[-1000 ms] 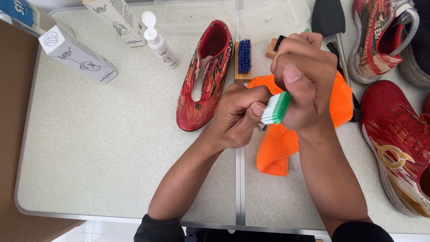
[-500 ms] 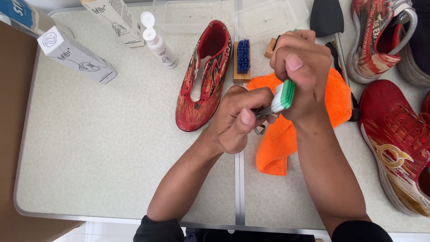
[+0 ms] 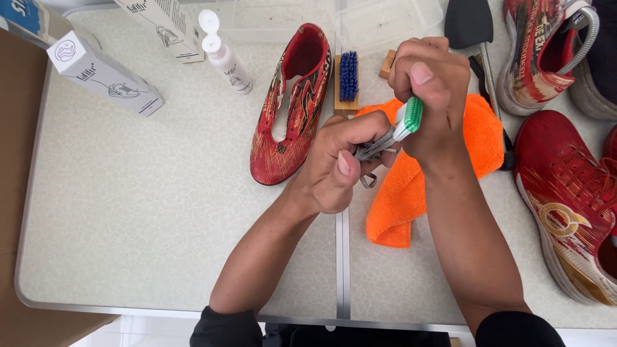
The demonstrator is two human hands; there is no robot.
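- Right hand (image 3: 432,96): closed in a fist around the handle of a small green-and-white brush (image 3: 409,119), thumb on top; the brush head points down and left, toward the left hand.
- Left hand (image 3: 340,160): fingers curled shut, pinching a bunched grey shoelace (image 3: 374,146) between thumb and fingers; a short loop of the lace hangs below the grip.
- Brush and lace: the brush head touches the lace where it leaves the left hand. Both are held in the air above the table (image 3: 160,212), over the edge of the orange microfibre cloth (image 3: 402,199).
- Orange cloth: lies crumpled on the table beneath both hands, partly hidden by the right wrist.
- Red shoe without laces (image 3: 292,106): lies just left of the hands, opening upward, toe toward the person.
- Wooden brush with blue bristles (image 3: 348,80): lies just beside that shoe, bristles up, between the shoe and the right hand.
- White squeeze bottle (image 3: 223,54): lies on its side, left of the shoe.
- 2 white cartons (image 3: 106,74): lie at the far left of the table.
- Clear plastic tub (image 3: 385,22): stands at the far edge, behind the hands.
- Black shoehorn (image 3: 469,22): lies right of the tub, its metal shaft running under the cloth's edge.
- Further red shoes (image 3: 565,193): 2 stand at the right side of the table, well apart from the hands.
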